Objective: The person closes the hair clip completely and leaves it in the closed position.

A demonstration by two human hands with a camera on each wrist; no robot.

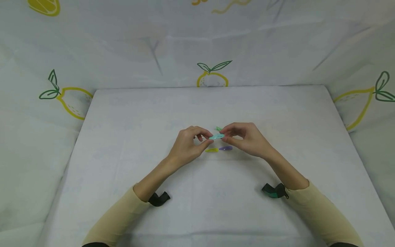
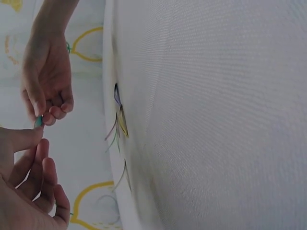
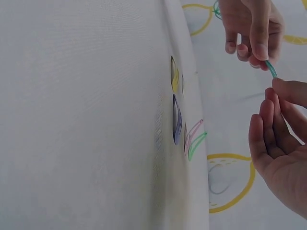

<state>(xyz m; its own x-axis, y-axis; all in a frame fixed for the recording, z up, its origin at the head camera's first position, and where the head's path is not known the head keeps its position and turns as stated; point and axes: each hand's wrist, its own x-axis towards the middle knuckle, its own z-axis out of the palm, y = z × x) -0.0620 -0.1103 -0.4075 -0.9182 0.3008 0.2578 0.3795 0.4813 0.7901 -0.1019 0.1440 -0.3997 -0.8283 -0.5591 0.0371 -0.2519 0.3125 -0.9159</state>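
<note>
A teal snap hair clip (image 1: 217,136) is held up above the table between both hands. My left hand (image 1: 189,145) pinches one end between thumb and forefinger, and my right hand (image 1: 247,138) pinches the other end. Below them, a yellow hair clip (image 1: 212,150) and a purple hair clip (image 1: 226,148) lie side by side. A green hair clip (image 1: 218,129) lies behind, partly covered by the right hand. The right wrist view also shows a pink hair clip (image 3: 194,128) next to the green one, its arms raised. In the left wrist view, another thin clip (image 2: 125,175) stands apart from the group.
A white cloth covers the table (image 1: 197,206). White sheeting (image 1: 123,51) with lemon drawings rises at the back and both sides. Dark curved pieces (image 1: 159,199) sit by each wrist, at the cuffs of the beige sleeves (image 1: 118,216).
</note>
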